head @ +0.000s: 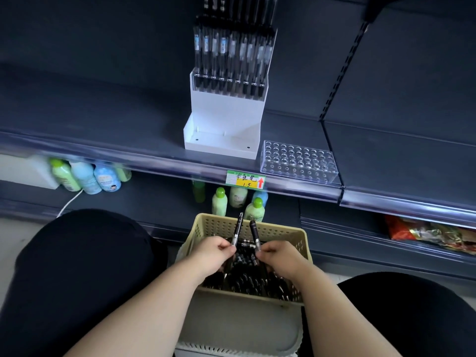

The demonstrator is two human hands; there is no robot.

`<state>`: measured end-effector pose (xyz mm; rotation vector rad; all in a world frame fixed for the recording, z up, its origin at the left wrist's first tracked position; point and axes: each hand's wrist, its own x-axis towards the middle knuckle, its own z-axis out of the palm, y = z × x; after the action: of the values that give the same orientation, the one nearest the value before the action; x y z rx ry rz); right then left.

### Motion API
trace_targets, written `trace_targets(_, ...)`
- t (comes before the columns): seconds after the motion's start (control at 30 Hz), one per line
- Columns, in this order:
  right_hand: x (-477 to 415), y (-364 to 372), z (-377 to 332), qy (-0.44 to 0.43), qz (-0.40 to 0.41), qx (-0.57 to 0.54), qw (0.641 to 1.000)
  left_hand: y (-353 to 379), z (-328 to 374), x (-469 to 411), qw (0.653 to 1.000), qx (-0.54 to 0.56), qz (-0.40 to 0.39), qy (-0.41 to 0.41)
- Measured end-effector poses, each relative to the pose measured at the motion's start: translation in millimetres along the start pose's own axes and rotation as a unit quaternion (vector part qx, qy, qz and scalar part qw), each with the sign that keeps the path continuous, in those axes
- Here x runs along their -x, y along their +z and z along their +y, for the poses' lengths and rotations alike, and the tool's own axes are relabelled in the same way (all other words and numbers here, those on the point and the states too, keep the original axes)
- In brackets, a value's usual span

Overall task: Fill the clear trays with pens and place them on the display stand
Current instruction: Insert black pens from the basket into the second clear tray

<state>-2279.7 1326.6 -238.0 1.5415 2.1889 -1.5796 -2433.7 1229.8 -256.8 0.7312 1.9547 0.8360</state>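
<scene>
A beige perforated basket [283,231] full of black pens sits between my knees. My left hand [215,253] pinches one black pen [238,228] that points up and away. My right hand [279,256] pinches a second black pen [254,234] beside it. A clear tray [298,161] with rows of empty holes lies on the dark shelf, right of the white display stand [226,117]. The stand's upper tiers hold filled trays of pens [231,55]; its lowest tier is bare.
A yellow price label [246,179] hangs on the shelf rail [154,161]. Green and blue bottles [85,176] stand on the lower shelf behind the basket, further bottles [220,200] near its rim. Snack packets [427,234] lie at the lower right.
</scene>
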Motion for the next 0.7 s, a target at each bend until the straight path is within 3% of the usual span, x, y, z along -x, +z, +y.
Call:
trace_targets(0.27,-1.9,-8.6,-33.3,-0.087,0.116,0.066,0.987,13.6,38.2,7.2,0.993,0.074,0.031,0.087)
trace_targets(0.47,3.2,-71.2,-73.3,-0.159,0.262,0.043,0.951,8.3,96.8,-1.1,0.964,0.032,0.119,0.236)
trace_targets(0.57,4.4,-121.8,-90.3,-0.189,0.331,-0.007,0.924,2.0,138.7,-10.2,0.947,0.036,0.119,0.296)
trace_targets(0.7,-8.6,-192.0,-103.2,-0.231,0.454,-0.008,0.861,-8.7,192.8,-29.3,0.928,0.03,0.109,0.355)
